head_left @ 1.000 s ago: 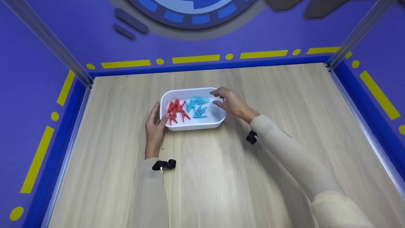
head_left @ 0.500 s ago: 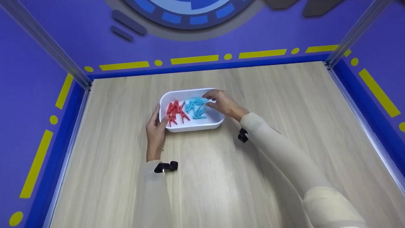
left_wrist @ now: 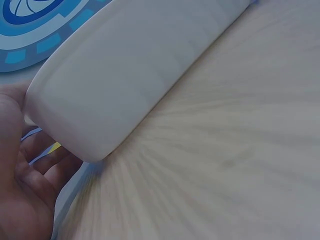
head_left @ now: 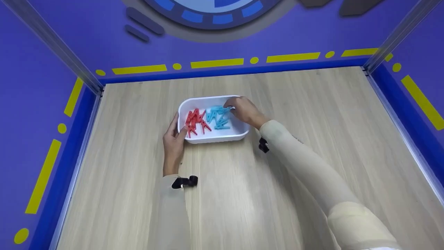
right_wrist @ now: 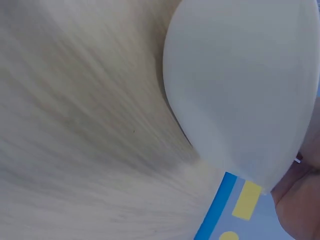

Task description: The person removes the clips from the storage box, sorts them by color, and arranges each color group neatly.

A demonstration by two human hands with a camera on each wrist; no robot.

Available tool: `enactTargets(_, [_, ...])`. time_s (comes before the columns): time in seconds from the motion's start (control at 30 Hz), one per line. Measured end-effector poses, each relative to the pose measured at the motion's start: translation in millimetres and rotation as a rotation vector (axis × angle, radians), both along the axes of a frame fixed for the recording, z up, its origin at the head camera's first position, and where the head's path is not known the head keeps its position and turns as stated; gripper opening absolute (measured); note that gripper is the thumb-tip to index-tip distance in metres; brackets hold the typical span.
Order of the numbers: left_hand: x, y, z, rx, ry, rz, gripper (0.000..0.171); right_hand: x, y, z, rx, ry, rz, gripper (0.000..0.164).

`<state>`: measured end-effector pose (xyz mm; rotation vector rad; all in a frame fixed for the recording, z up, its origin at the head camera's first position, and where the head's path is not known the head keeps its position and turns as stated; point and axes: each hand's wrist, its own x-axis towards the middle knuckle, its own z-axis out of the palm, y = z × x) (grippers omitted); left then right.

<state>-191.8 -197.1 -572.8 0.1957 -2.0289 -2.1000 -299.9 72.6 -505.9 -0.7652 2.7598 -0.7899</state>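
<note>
A white plastic tub (head_left: 215, 139) with rounded corners sits on the table, several red clothespins (head_left: 195, 118) on its left side and several light blue clothespins (head_left: 221, 122) right of them. My left hand (head_left: 174, 142) grips the tub's left end, thumb over the rim and fingers along the outside; the left wrist view shows this hand (left_wrist: 32, 185) at the tub's corner. Over the right rim reaches my right hand (head_left: 244, 109), thumb and forefinger pinching a blue clothespin at the back of the pile. In the right wrist view the tub's outer wall (right_wrist: 240, 90) hides most of that grip.
The wood-grain table (head_left: 222, 194) extends around the tub on all sides. Purple panels with yellow dashes (head_left: 217, 63) enclose the back and both sides, joined by metal corner posts (head_left: 399, 34). Each wrist carries a small black camera (head_left: 184, 182).
My right hand has moved left and down into the tub, from the right rim to the blue clothespins, and its thumb and forefinger have closed. The left hand keeps its hold.
</note>
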Motion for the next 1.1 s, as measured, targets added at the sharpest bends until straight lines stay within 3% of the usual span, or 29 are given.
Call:
enactTargets(0.13, [1.3,0.4,0.3,-0.007,-0.004,-0.004,0.063,-1.0,-2.7,-1.8,0.021,0.008,0.004,0.028])
enactTargets(0.53, [2.5,-1.2,-0.2,-0.022,0.005,-0.011,0.063,-5.2,-2.7,-4.1,-0.053,0.004,0.058,0.022])
enactTargets(1.1, [2.5,-2.4,-1.4,-0.042,0.046,-0.004,0.063,-7.5,-8.4,-3.1,0.034,-0.048,0.056,0.030])
